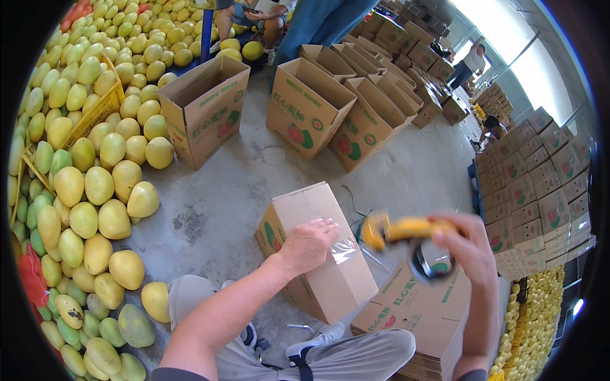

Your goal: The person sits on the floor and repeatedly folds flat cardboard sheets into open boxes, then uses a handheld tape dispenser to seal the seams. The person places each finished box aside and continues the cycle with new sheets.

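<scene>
1. Bare forearms (232,308) are seen nearest, reaching in from the lower edge over grey trousers (368,352).
2. Worn grey floor (254,171) is spread beneath everything, marked by dark stains (189,221).
3. The left side is filled by heaped fruit (105,190), yellow to green; a yellow crate (95,120) is half buried in it, and a red net (33,276) is caught at the rim.
4. Open cartons (206,120) are stood upright across the floor, one near the fruit, others bunched in rows.
5. At the right, a tall stack (540,190) of printed cartons is lit by bright windows (527,57). A standing person (470,63) and a seated person (270,16) are shown farther off.
6. The box (330,282) is set on the floor before the knees. It is brown, with its top closed; green and red print is borne on one end, and shiny clear tape (344,251) is laid on it.
7. The left hand (308,247) is rested on the box, fingers extended, nothing gripped.
8. A yellow dispenser (406,230), blurred, is gripped by the fingers of the right hand (467,244), above flattened cartons (416,295).
</scene>
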Action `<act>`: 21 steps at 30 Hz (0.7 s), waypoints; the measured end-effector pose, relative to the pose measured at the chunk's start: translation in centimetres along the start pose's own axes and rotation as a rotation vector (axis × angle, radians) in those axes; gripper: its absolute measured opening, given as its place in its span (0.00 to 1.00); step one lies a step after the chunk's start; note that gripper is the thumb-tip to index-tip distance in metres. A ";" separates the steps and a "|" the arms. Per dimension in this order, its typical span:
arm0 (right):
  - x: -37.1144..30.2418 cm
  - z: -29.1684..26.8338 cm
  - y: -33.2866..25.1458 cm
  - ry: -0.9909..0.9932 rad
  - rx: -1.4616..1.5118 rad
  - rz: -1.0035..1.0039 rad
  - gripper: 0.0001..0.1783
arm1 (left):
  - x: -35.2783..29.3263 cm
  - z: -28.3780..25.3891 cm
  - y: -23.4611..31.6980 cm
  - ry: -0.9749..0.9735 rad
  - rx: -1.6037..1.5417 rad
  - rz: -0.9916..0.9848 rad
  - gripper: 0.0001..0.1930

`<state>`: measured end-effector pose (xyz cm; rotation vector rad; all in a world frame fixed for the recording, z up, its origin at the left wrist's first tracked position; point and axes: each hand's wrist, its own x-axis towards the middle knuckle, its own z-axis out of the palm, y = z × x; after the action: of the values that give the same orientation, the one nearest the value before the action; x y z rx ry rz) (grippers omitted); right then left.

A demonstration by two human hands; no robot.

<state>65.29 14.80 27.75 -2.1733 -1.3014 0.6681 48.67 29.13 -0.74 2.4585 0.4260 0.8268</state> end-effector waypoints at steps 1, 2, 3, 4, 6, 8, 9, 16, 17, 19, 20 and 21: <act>3.4 1.3 -1.4 0.063 -0.052 -0.119 0.27 | -0.3 0.0 -0.5 0.023 -0.008 0.006 0.11; 7.3 2.8 -1.3 0.084 -0.030 -0.155 0.27 | -0.2 0.4 -0.3 0.046 -0.029 0.033 0.11; 11.3 4.3 -2.0 0.094 0.004 -0.201 0.27 | -0.3 0.6 -0.6 0.066 -0.037 0.049 0.11; 14.4 6.2 -5.0 0.003 -0.016 -0.032 0.27 | -0.3 0.3 -0.7 0.114 0.021 0.040 0.11; 22.8 9.9 -3.8 -0.098 -0.229 -0.082 0.27 | 0.2 -0.7 0.6 0.195 0.112 0.048 0.11; 29.4 14.7 -2.5 -0.231 -0.460 -0.127 0.29 | 0.4 -1.0 1.1 0.212 0.130 -0.005 0.10; 32.0 17.8 -1.4 -0.281 -0.517 -0.074 0.30 | 0.4 -0.6 1.0 0.192 0.130 -0.016 0.10; 34.3 25.1 -4.9 -0.771 -0.797 0.138 0.31 | 0.0 -1.0 -0.1 0.136 0.116 -0.020 0.13; 33.4 23.7 -6.0 -0.754 -0.760 0.148 0.31 | -0.5 -0.7 -0.3 0.140 0.104 -0.023 0.13; 31.6 19.4 -8.4 -0.692 -0.687 0.125 0.30 | -0.5 -0.4 -0.6 0.168 0.093 -0.004 0.14; 30.8 17.6 -9.0 -0.677 -0.625 0.103 0.29 | -0.4 -0.5 -0.5 0.209 0.080 -0.002 0.12; 29.4 15.9 -10.1 -0.643 -0.643 0.063 0.27 | -0.2 -0.7 -0.4 0.248 0.067 -0.004 0.11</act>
<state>60.88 48.08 18.14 -2.6154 -1.9959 1.1665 48.01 29.58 -0.60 2.4225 0.5558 1.1386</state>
